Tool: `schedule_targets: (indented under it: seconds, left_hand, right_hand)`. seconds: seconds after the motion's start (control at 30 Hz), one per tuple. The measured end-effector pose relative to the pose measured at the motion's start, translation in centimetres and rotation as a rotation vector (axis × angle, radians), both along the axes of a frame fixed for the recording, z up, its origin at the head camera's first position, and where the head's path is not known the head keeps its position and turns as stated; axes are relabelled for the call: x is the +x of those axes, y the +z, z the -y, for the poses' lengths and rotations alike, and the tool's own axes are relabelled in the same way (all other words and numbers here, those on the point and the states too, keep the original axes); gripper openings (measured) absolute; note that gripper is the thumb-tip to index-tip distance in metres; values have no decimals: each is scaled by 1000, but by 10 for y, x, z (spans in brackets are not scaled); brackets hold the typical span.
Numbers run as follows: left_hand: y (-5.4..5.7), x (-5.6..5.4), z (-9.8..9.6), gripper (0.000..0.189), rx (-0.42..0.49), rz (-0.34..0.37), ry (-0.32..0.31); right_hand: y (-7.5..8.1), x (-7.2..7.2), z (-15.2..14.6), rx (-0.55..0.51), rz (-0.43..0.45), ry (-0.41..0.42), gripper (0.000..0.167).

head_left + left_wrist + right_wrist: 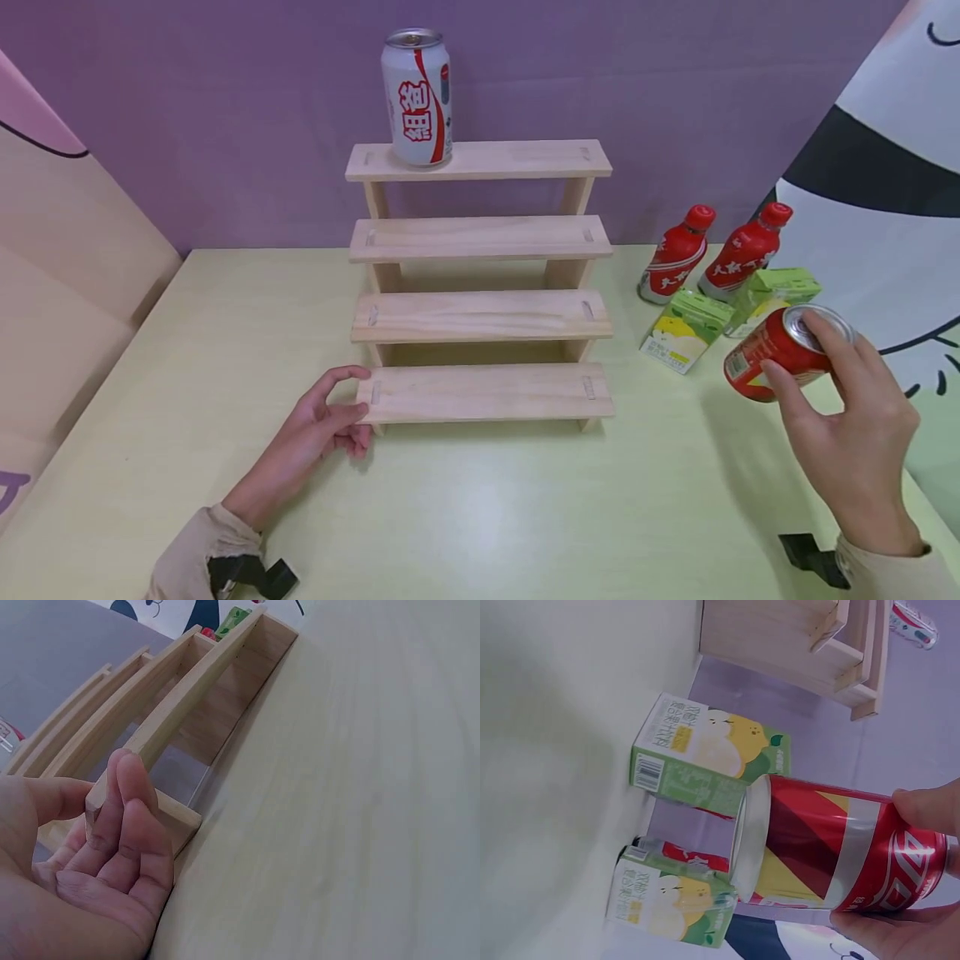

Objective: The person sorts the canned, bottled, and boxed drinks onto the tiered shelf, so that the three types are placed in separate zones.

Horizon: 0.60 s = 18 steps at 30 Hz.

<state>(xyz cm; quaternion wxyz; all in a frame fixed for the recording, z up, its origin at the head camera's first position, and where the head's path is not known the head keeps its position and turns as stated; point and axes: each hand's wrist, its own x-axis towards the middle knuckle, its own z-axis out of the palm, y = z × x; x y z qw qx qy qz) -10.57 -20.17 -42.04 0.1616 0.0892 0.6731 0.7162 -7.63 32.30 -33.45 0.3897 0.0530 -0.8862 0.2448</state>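
A four-step wooden display rack (483, 393) stands mid-table. My left hand (324, 421) pinches the left end of its lowest step, thumb and fingers on either side of the board, as the left wrist view (112, 855) also shows. On the top step a white soda can (416, 100) with red lettering stands upright. My right hand (855, 433) grips a red soda can (776, 354) near its top end, thumb on one side and fingers on the other. That can is tilted and held above the table, its base toward the juice cartons in the right wrist view.
Two green juice cartons (686, 329) stand at the table's right, behind the held can. Behind them are two red bottles (675, 258) with red caps. A purple backdrop (247, 125) rises at the table's far edge (285, 250), and printed panels flank both sides.
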Motion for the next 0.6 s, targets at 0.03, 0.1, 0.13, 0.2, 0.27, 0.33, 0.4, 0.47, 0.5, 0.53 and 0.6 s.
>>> schedule_targets:
  seconds: [0.03, 0.1, 0.13, 0.2, 0.27, 0.33, 0.4, 0.47, 0.5, 0.53, 0.6]
  left_hand:
    - [0, 0, 0, 45, -1, -1, 1]
    - [1, -1, 0, 44, -1, -1, 2]
    - [0, -1, 1, 44, 1, 1, 2]
    - [0, 0, 1, 44, 5, 2, 1]
    - [-1, 0, 1, 44, 12, 1, -1]
    - [-1, 0, 1, 45, 20, 1, -3]
    - [-1, 0, 1, 45, 26, 2, -4]
    - [-1, -1, 0, 45, 28, 3, -5]
    - [-1, -1, 0, 45, 29, 4, -4]
    - [-1, -1, 0, 45, 30, 4, -5]
    - [0, 0, 0, 44, 31, -1, -6]
  right_hand:
    - [2, 0, 1, 0, -5, 5, 75]
    - [5, 0, 4, 3, -13, 10, 74]
    - [7, 0, 6, 3, -14, 13, 74]
    - [10, 0, 10, 4, -17, 21, 73]
    - [14, 1, 14, 2, -24, 31, 72]
    - [18, 2, 17, 1, -31, 40, 70]
    - [21, 2, 20, 3, -32, 47, 69]
    - [23, 3, 21, 7, -32, 53, 68]
    - [25, 3, 22, 9, -33, 55, 68]
    - [26, 3, 23, 7, -36, 61, 68]
    - [30, 4, 26, 1, -40, 76, 68]
